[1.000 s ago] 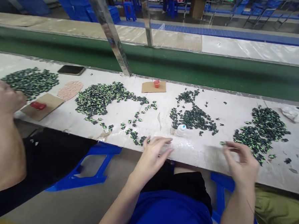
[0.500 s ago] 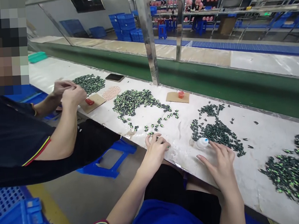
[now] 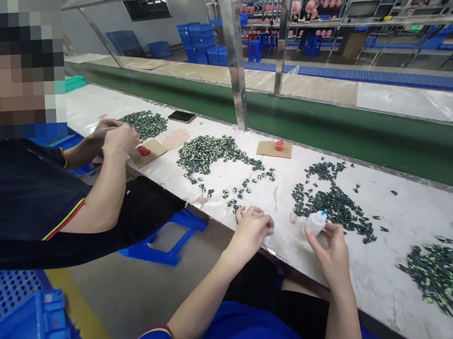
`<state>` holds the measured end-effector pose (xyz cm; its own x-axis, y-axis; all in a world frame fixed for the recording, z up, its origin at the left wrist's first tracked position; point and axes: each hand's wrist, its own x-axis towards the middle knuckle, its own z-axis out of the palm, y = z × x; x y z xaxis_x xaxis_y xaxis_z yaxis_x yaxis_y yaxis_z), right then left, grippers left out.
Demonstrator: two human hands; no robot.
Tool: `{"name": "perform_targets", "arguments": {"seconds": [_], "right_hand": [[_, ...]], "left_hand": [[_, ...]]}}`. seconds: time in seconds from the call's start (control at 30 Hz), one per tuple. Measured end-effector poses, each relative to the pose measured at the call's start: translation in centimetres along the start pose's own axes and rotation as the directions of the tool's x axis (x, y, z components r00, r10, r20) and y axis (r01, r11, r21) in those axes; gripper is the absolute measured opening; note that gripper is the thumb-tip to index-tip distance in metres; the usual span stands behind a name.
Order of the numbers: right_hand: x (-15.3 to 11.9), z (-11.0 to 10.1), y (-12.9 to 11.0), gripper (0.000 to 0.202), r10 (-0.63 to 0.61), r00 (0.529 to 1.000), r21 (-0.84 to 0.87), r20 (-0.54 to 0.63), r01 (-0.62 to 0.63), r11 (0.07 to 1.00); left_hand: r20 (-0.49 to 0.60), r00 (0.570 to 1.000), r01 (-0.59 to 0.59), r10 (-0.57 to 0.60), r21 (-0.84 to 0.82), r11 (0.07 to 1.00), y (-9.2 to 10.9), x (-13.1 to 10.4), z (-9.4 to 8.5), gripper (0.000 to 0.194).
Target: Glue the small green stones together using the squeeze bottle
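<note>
A: While the right hand (image 3: 331,252) grips the small white bottle (image 3: 315,222) with fingers wrapped about its lower body, where does the bottle point?

B: Long axis tilted, blue tip up and away to the right, toward the dark pile (image 3: 334,202). Bottle sits just above the hand, lifted off or barely over the table (image 3: 391,277); contact with the surface cannot be told.

A: Left hand?

B: Left hand (image 3: 254,228) lies to the left of the bottle, near but apart from it. Fingers curled together at the table's near edge, maybe pinching one small piece; too small to confirm. A few loose green-and-black pieces (image 3: 238,191) lie just beyond its knuckles.

A: Which hand is nearer the bottle?

B: Right, plainly; it holds it. Left hand would have to come across to the right to meet the tip.

A: Surface?

B: White, glossy, covered with film, wrinkled in spots. Bigger green-black heap (image 3: 206,153) farther left, another heap (image 3: 440,274) at far right. Cardboard square with a small red cup (image 3: 279,145) beyond the centre, near a steel post (image 3: 236,57).

A: Room?

B: Green conveyor belt (image 3: 323,124) runs behind the table. Blue crates (image 3: 200,39) and shelving at the back. A co-worker sits at left, both hands (image 3: 114,135) together over another cardboard pad, with a pink heap (image 3: 175,139) and a phone (image 3: 181,116) near. Blue stool (image 3: 165,238) below between the two seats.
</note>
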<state>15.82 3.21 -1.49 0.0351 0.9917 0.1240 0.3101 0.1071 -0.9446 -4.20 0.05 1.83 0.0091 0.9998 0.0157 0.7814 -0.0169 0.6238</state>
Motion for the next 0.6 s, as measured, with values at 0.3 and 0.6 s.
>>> {"name": "perform_targets", "arguments": {"seconds": [0.3, 0.6], "right_hand": [[-2.0, -3.3, -0.3, 0.027, 0.258, 0.892, 0.605, -0.372, 0.022, 0.796], [-3.5, -1.8, 0.4, 0.034, 0.284, 0.863, 0.42, -0.418, -0.094, 0.903]], "left_hand": [[0.048, 0.999, 0.005, 0.004, -0.195, 0.981, 2.8, 0.0, 4.7, 0.007], [0.039, 0.998, -0.032, 0.041, -0.199, 0.979, 1.7, -0.7, 4.5, 0.018]]}}
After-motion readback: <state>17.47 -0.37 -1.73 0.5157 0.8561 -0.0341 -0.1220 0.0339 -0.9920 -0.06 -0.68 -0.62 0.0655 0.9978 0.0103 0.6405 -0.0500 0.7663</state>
